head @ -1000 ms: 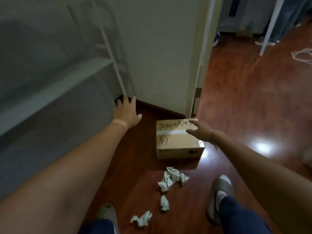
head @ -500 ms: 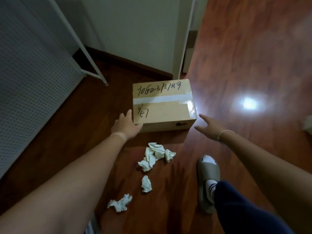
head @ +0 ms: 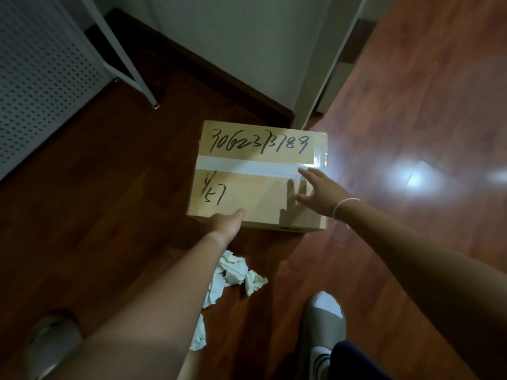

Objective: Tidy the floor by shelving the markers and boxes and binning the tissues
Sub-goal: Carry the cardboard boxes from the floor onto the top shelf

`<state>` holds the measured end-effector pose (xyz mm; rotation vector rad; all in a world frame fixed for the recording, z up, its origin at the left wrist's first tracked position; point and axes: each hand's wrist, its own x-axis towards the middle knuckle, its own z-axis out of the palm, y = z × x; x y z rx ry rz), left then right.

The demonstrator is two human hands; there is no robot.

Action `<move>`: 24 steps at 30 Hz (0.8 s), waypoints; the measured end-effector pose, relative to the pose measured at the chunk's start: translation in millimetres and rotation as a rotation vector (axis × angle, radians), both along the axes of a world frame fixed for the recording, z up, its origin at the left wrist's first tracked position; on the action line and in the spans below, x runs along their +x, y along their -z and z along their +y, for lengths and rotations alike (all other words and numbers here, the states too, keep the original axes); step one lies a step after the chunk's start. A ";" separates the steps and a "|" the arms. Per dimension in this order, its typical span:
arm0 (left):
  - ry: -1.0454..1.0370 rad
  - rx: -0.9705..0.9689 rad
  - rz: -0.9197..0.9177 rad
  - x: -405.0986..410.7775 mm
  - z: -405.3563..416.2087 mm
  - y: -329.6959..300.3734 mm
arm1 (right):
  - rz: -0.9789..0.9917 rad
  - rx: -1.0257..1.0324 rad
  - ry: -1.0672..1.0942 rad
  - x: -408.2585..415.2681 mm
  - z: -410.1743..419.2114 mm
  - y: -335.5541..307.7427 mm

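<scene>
While the cardboard box [head: 258, 185] sits on the floor [head: 411, 111], my left hand [head: 226, 223] touches its near edge, grip unclear, fingers hidden; my right hand [head: 319, 190] hovers spread over its right end. Crumpled tissues [head: 233, 272] lie just behind.

Only readable text is on the brown taped cardboard box [head: 258, 176] on the floor. Top flap, above the white tape strip [head: 247, 168]: handwritten black marker number, looks like "30622373789" (middle digits are scrawled, can't vouch for each one). Below the tape, near the left edge: a second marker scribble, reads roughly "4/57" or "Y/57", first character unclear. Small dark mark on the box's front face, too small to read.
</scene>
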<state>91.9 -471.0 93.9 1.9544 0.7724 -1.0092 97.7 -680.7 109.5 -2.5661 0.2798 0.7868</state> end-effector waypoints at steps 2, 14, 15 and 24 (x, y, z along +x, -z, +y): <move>-0.122 -0.048 0.059 7.3 -10.7 14.5 | -0.016 -0.046 -0.058 21.9 -5.6 9.3; -0.167 -0.202 0.002 59.1 13.3 38.4 | -0.114 -0.148 0.043 111.9 -23.8 56.9; -0.171 -0.198 -0.028 65.0 20.1 39.2 | -0.080 -0.074 0.122 111.5 -26.7 57.5; -0.438 -0.379 -0.097 35.3 26.8 37.4 | 0.245 0.388 0.464 38.7 -26.6 52.2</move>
